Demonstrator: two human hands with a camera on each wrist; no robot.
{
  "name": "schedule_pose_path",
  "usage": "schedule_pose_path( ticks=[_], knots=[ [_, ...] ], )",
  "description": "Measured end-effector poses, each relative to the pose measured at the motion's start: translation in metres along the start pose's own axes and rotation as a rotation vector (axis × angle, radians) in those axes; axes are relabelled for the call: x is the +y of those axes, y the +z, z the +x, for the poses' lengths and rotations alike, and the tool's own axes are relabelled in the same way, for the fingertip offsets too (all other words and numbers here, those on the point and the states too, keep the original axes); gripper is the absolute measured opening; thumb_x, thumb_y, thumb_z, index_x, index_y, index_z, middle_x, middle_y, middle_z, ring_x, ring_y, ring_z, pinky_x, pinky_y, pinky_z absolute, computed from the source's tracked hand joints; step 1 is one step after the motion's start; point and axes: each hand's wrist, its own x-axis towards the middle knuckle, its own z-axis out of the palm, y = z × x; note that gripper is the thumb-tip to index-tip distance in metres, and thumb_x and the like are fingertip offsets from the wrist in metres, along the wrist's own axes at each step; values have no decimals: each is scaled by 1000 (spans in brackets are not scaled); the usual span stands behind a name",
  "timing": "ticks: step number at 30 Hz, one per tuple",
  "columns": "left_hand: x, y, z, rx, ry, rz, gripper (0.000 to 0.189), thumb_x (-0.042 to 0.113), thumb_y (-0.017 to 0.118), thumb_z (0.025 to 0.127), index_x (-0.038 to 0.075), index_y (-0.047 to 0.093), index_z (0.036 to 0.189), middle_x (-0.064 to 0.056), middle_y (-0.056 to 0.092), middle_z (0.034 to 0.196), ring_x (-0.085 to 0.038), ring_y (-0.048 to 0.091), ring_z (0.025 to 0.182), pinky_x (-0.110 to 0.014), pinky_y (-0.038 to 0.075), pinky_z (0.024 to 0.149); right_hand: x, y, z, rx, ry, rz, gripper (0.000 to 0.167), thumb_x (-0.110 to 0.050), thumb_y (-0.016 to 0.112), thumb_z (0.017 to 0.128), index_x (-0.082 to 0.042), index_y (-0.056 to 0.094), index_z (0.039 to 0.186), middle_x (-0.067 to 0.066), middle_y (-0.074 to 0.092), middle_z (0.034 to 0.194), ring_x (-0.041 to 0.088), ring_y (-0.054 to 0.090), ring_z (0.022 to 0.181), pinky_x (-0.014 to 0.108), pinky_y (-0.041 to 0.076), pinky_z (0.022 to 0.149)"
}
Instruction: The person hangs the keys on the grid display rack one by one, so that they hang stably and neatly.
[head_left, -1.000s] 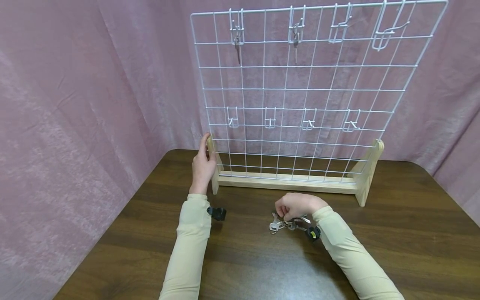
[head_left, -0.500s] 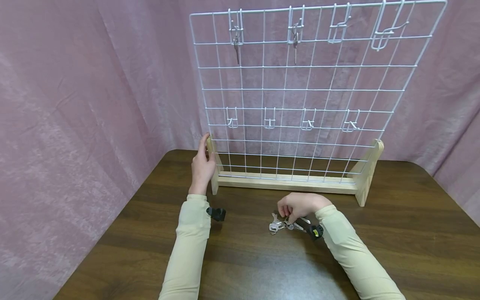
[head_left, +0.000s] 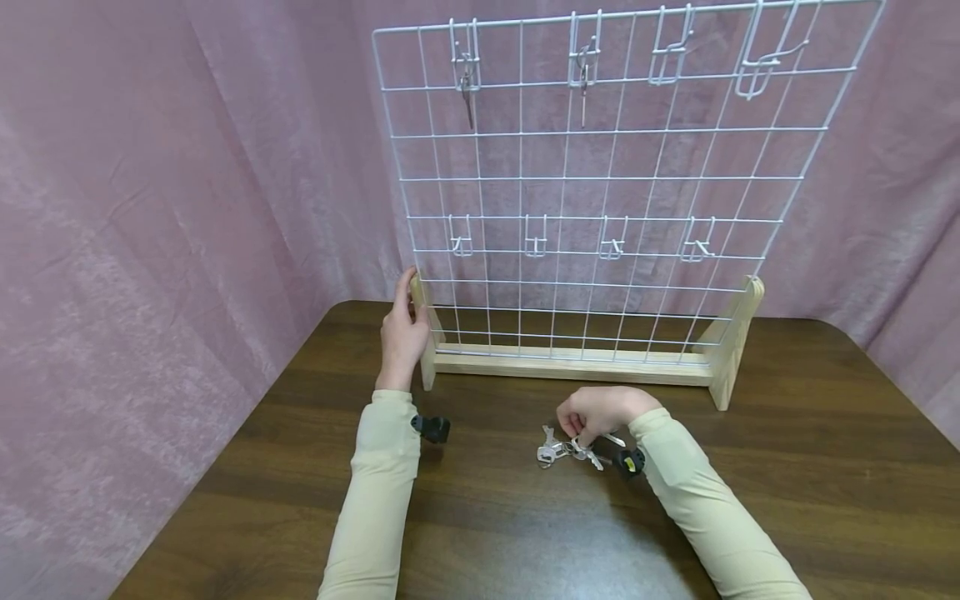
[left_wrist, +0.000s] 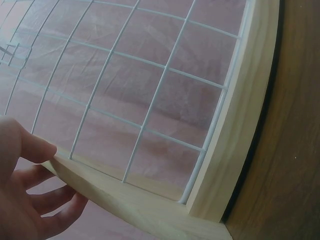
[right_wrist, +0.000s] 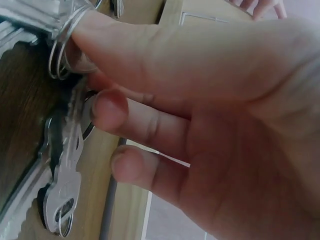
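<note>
In the head view my left hand (head_left: 402, 337) holds the left wooden upright (head_left: 428, 372) of a rack. The left wrist view shows thumb and fingers on opposite sides of that pale wood (left_wrist: 120, 204). My right hand (head_left: 602, 408) is low over a small pile of silver keys (head_left: 550, 452) on the table. Up close, the right thumb and index finger pinch a key's split ring (right_wrist: 60, 52), the index fingertip mostly hidden. The other fingers are bent and loose. Another key (right_wrist: 62, 197) with its own ring lies below them.
A white wire grid (head_left: 555, 177) stands in the wooden base (head_left: 570, 367). Two keys hang on the upper left hooks, one key (head_left: 584, 92) on the second. Other white hooks (head_left: 536, 245) hold nothing. A pink curtain (head_left: 187, 208) hangs behind the brown table (head_left: 480, 517).
My right hand has shifted slightly right over the pile, and a key beneath its fingertips has turned and moved. The left hand keeps its hold on the upright. The head view has shifted a little.
</note>
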Motion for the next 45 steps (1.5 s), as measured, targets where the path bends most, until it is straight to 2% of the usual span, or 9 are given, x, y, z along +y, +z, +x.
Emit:
schedule_pose_path(
  ticks=[10, 16, 28, 36, 45],
  knots=[
    [-1, 0, 1, 5, 8, 1, 58, 12, 48, 98, 41, 33, 146, -17, 56, 138, -37, 65, 104, -51, 55, 77, 0, 0, 3, 20, -51, 57, 12, -1, 69, 76, -7, 63, 84, -4, 59, 72, -2, 48, 66, 16, 44, 63],
    [-2, 0, 0, 3, 10, 4, 58, 12, 48, 98, 41, 32, 146, -17, 56, 139, -36, 65, 104, -50, 55, 76, -2, 3, 6, -8, -56, 108, 15, -1, 71, 75, -7, 64, 86, -5, 59, 73, -2, 49, 67, 15, 44, 64],
    [-2, 1, 1, 4, 11, 7, 59, 12, 48, 98, 41, 32, 146, -16, 56, 139, -37, 66, 101, -50, 54, 75, -2, 6, 8, 6, -54, 41, 17, -2, 75, 73, -9, 62, 81, -5, 59, 71, -2, 48, 66, 15, 43, 63],
    [-1, 1, 2, 5, 8, 2, 58, 13, 48, 98, 41, 32, 146, -16, 56, 139, -37, 65, 104, -51, 54, 79, 0, 6, 10, -5, -57, 53, 18, -4, 77, 75, -8, 59, 80, -6, 56, 70, -2, 46, 65, 15, 41, 62],
    [-1, 0, 1, 10, 13, 16, 58, 13, 48, 98, 40, 32, 147, -16, 56, 140, -37, 65, 103, -51, 53, 78, 3, 5, 8, -27, -100, 64, 18, -4, 73, 80, -8, 56, 73, -10, 48, 63, -3, 42, 59, 14, 37, 57]
  ],
)
